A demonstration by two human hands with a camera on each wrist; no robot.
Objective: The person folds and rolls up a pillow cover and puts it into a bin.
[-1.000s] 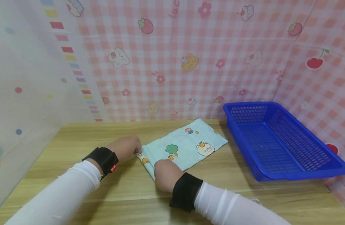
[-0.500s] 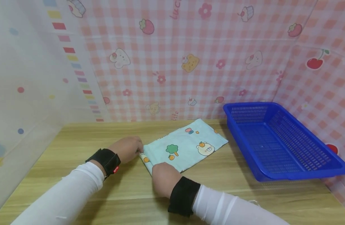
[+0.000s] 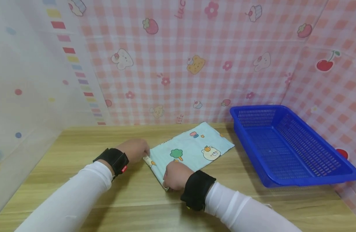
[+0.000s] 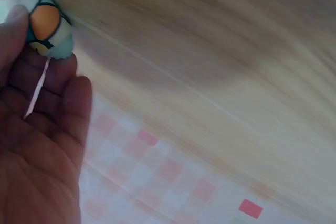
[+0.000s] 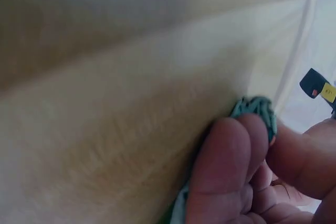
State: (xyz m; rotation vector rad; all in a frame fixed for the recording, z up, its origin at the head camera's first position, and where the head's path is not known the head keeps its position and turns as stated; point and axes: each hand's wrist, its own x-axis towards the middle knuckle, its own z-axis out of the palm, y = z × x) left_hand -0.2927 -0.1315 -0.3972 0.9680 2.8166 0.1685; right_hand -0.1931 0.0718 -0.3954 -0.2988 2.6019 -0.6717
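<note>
A folded light-blue cloth [image 3: 192, 146] printed with a bear, a tree and oranges lies slanted on the wooden table. Its left edge is turned over into a narrow roll. At the far end of that roll, my left hand [image 3: 134, 150] pinches the cloth between thumb and fingers. The left wrist view shows the pinched end of the cloth [image 4: 46, 22] with a pale thread hanging across the fingers. My right hand [image 3: 177, 175] grips the near end of the roll, covering part of it. In the right wrist view, the bunched, layered cloth end [image 5: 257, 107] pokes out between fingertips and thumb.
A blue plastic basket [image 3: 250, 151] with slotted sides stands to the right, close to the cloth's right corner. Pink checked sheeting [image 3: 178, 87] walls off the back and right of the table [image 3: 131, 206]; pale sheeting [image 3: 35, 96] hangs at the left.
Both hands have shifted slightly to the right, along with the turned-over left edge. The right hand first drew back a little, then moved forward. The basket has stayed put.
</note>
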